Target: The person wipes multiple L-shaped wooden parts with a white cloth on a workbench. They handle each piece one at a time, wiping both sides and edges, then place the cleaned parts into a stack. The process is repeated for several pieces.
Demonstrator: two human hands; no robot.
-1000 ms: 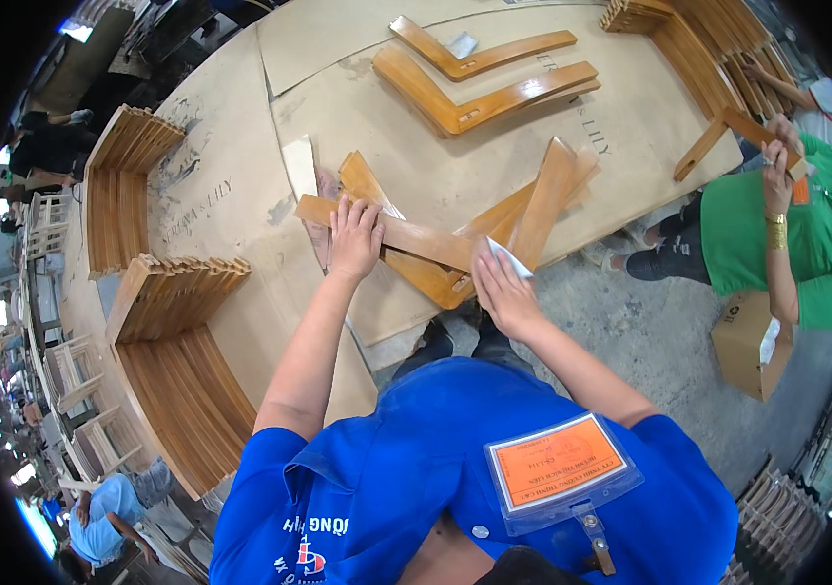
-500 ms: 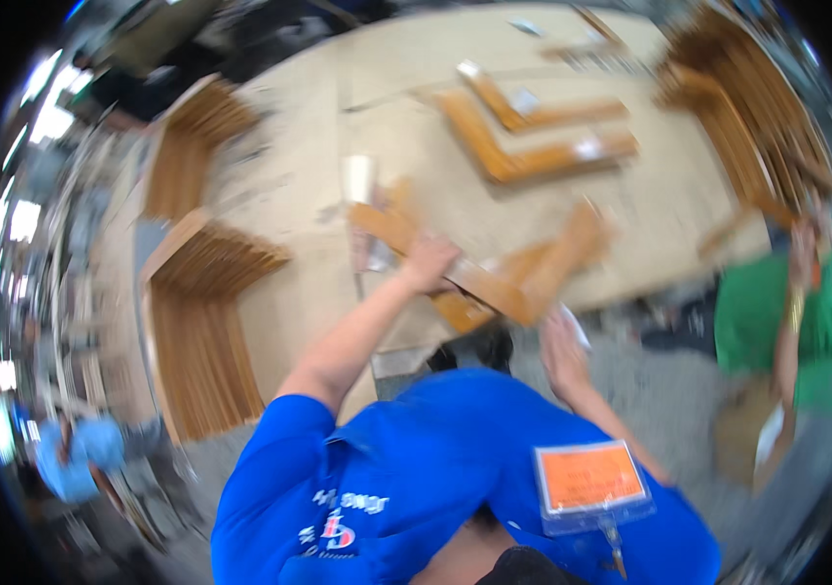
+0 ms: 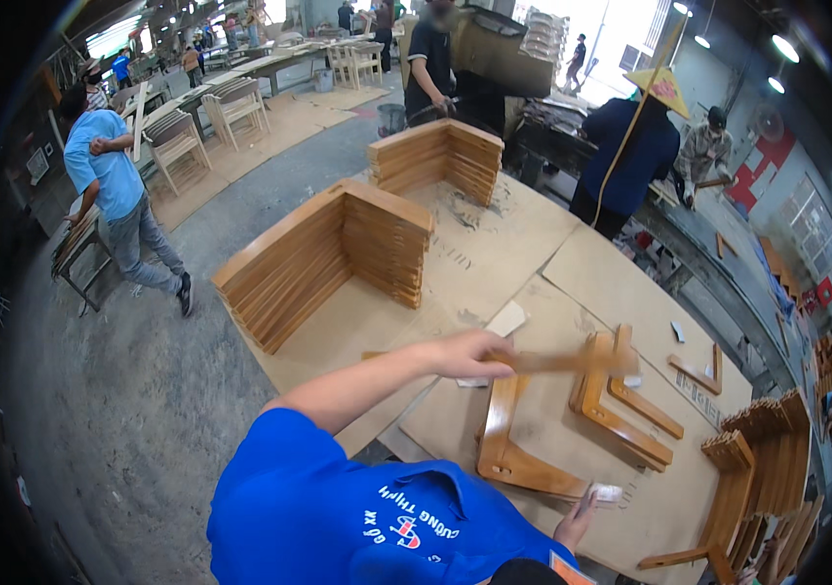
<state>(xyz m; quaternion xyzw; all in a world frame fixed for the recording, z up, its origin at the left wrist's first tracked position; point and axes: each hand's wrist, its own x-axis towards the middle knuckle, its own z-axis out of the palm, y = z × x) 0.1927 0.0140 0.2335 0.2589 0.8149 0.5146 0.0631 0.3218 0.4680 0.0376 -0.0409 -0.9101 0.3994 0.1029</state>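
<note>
My left hand (image 3: 474, 353) is closed round one end of a wooden piece (image 3: 572, 363), smeared by motion, above the table; its full shape is hard to make out. Below it lies a glossy L-shaped wooden piece (image 3: 533, 473), one arm reaching toward my right hand. At the table's near edge my right hand (image 3: 577, 522) grips a small white pad (image 3: 608, 494) at its fingertips. Just beyond the held piece are two more L-shaped wooden pieces, a nearer one (image 3: 620, 429) and a farther one (image 3: 650, 405). A white scrap (image 3: 506, 320) sits beside my left hand.
Two stacks of L-shaped pieces, a near one (image 3: 328, 258) and a far one (image 3: 445, 156), stand on the table's left part. More are piled at the right end (image 3: 767, 448). A person in light blue (image 3: 109, 166) walks at left; others stand beyond the table.
My view has swung left and up, showing more of the workshop. My left hand has raised an L-shaped piece and moved it toward the left stacks. My right hand keeps the white pad.
</note>
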